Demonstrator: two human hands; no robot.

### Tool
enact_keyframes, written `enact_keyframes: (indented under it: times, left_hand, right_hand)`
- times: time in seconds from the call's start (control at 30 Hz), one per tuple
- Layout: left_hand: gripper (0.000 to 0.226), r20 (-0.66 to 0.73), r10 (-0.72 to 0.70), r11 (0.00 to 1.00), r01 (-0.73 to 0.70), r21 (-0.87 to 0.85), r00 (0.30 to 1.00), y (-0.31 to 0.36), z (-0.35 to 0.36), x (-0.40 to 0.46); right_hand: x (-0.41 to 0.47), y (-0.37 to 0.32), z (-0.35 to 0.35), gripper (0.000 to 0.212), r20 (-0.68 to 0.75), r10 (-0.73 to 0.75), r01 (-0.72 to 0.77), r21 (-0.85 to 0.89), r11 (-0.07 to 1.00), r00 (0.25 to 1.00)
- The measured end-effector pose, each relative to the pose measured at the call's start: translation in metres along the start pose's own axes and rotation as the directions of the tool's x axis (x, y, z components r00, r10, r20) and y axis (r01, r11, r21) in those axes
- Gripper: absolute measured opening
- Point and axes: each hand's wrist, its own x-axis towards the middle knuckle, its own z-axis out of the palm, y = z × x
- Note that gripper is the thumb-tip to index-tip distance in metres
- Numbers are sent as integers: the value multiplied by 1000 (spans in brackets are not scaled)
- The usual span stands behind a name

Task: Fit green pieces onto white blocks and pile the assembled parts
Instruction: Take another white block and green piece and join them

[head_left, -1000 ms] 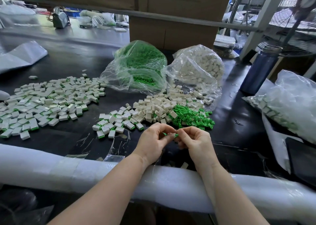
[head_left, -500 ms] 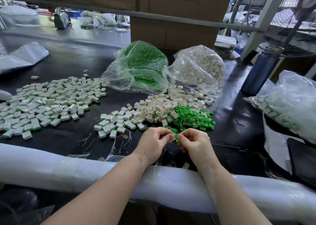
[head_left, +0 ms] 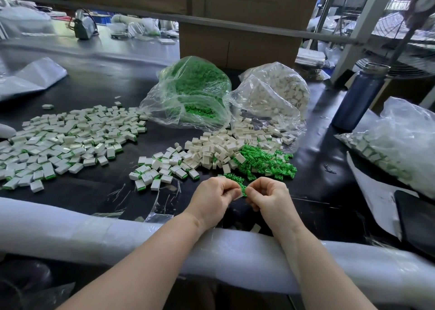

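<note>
My left hand (head_left: 215,198) grips a white block (head_left: 238,194) near the table's front edge. My right hand (head_left: 268,195) pinches a green piece (head_left: 243,189) against that block, and the two hands touch. Just beyond them lie a heap of loose green pieces (head_left: 266,161) and a heap of bare white blocks (head_left: 219,148). A small pile of assembled parts (head_left: 160,170) lies to the left of the hands. A much larger spread of assembled parts (head_left: 68,140) covers the left of the table.
Behind the heaps stand a clear bag of green pieces (head_left: 193,93) and a clear bag of white blocks (head_left: 275,95). A dark blue bottle (head_left: 357,95) stands at the right, with another filled bag (head_left: 397,142) beside it. A white foam roll (head_left: 94,234) pads the table's front edge.
Both hands have stayed together at the front edge, working the green piece against the white block. Their fingers shifted slightly and the view moved a little.
</note>
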Motion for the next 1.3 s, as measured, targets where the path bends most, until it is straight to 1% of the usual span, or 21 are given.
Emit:
enact_keyframes:
  times: [0.1, 0.3, 0.33, 0.43, 0.5, 0.6, 0.67, 0.8, 0.93, 1.17, 1.3]
  left_hand:
    - [16, -9, 32, 998, -32, 51, 999, 0, 0, 0]
    - [14, -1, 67, 995, -66, 75, 998, 1, 1, -1]
    - [14, -2, 53, 997, -52, 58, 999, 1, 1, -1]
    - [11, -3, -35, 997, 35, -63, 999, 1, -2, -1]
    - [11, 10, -61, 992, 62, -112, 998, 1, -3, -1]
    - [12, 29, -61, 993, 64, -100, 998, 1, -4, -1]
    - [12, 28, -68, 992, 71, -102, 997, 1, -3, -1]
    - [11, 6, -74, 981, 74, -178, 997, 4, -2, -1]
    - [7, 11, -94, 960, 93, -264, 996, 7, -4, -2]
    - [7, 37, -96, 966, 102, -238, 995, 9, -5, -2]
    - [7, 33, -116, 952, 120, -281, 993, 8, -5, -2]
  right_hand:
    - [0, 0, -1, 18, 8, -7, 7, -19, 1000, 1000]
    - [-1, 0, -3, 20, 33, -9, 10, -32, 999, 999]
    - [0, 0, -2, 20, 31, -7, 8, -22, 1000, 999]
    - [0, 1, -1, 21, 28, -2, 2, 10, 1000, 1000]
    - [0, 2, 0, 22, 36, -12, 12, -13, 1000, 999]
    - [1, 4, 1, 23, 43, -28, 32, -89, 996, 999]
    - [2, 5, 3, 22, 20, -34, 35, -98, 995, 999]
    - [2, 5, 3, 17, -42, -56, 54, -29, 998, 998]
    - [1, 4, 2, 13, -36, -63, 65, 54, 996, 997]
    - [0, 3, 1, 13, 2, -68, 67, 79, 995, 998]
    - [-2, 2, 1, 10, -6, -76, 77, 101, 992, 997]
